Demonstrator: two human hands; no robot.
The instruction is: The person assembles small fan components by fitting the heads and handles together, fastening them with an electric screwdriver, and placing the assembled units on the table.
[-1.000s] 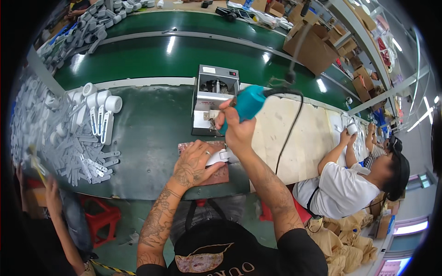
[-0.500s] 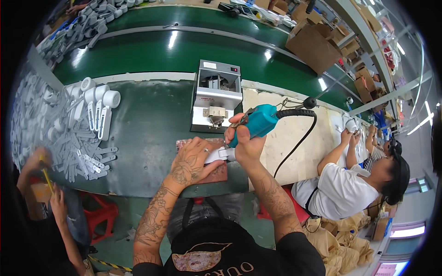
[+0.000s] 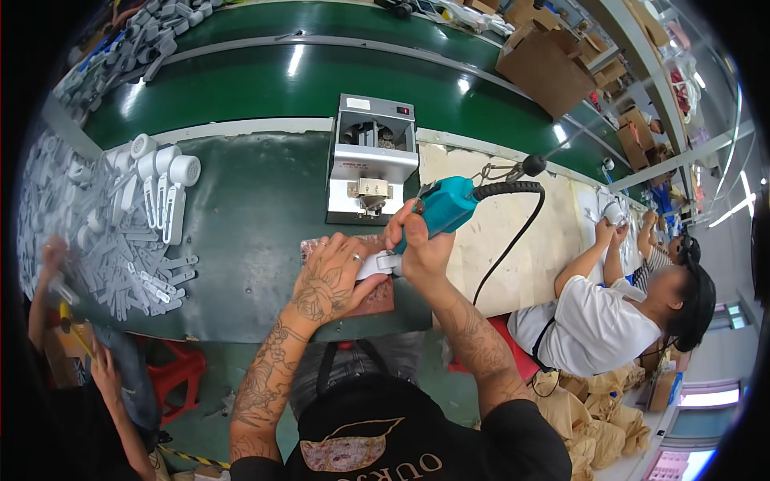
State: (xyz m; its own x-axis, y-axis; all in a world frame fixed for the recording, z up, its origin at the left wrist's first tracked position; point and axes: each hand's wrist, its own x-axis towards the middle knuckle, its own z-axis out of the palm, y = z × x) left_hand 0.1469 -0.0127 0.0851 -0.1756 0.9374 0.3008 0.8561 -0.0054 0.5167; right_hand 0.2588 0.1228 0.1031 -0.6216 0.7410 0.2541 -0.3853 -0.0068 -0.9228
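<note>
White curved plastic pc [image 3: 374, 266], centre frame on a reddish flat pad [image 3: 374, 302], looks light, stiff, prob. slick, best held by its sides: L hand [image 3: 329, 272] pinches it btwn thumb & fingers, R hand [image 3: 427, 252] has fingers wrapped round a teal corded power driver [image 3: 447, 206].

Piece [image 3: 377, 265] over pad [image 3: 378, 299], machine [image 3: 373, 163] behind, parts heap [image 3: 132, 268] left, sheet [image 3: 517, 248] right

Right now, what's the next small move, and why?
Probably check the teal tool is seated before pressing: the left hand steadies the white part over the red pad, the right hand grips the tool tilted above it, and tip contact is unclear.
</note>
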